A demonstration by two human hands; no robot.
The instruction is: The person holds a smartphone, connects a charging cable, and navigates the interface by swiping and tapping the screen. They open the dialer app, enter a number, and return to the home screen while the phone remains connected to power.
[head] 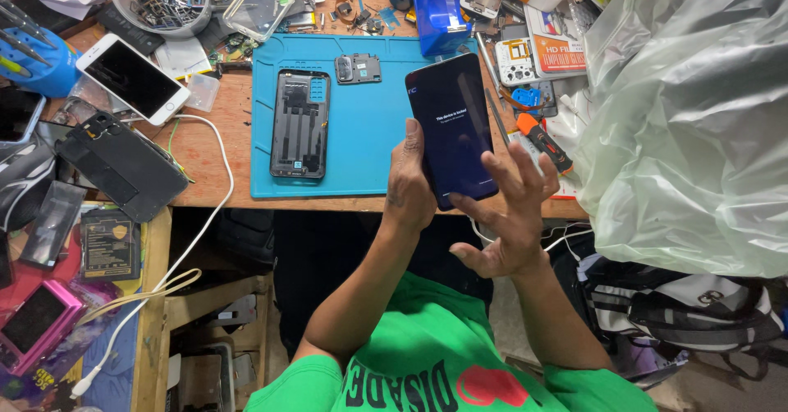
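Head view: we take the blue work mat (369, 133) on the wooden counter (213, 157) as our landmark. Our left hand (409, 186) grips a dark smartphone (452, 129) by its left edge, fingers wrapped behind it and thumb along the side; the phone is held above the mat's right edge, tilted slightly, its screen lit dark with a small line of pale text we do not transcribe. Our right hand (509, 215) is just right of and below the phone, fingers (525, 170) spread wide and holding nothing, the fingertips close to the phone's lower right corner; we cannot tell whether any of them touches the glass. On the mat's left part lies an opened phone back shell (300, 123), dark grey, lengthwise and flat. Near the mat's top edge lies a small camera-frame piece (358, 69), apart from the shell. Left of the mat, on the counter, lies a white-fronted phone (131, 77) at a slant, with a white cable (205, 215) running from it down past the counter edge. Further left of the mat lies a black flat cover (123, 166). Right of the mat, beside the held phone, lies an orange-handled screwdriver (543, 143). Well right of the mat a large pale plastic bag (689, 116) bulges over the counter.
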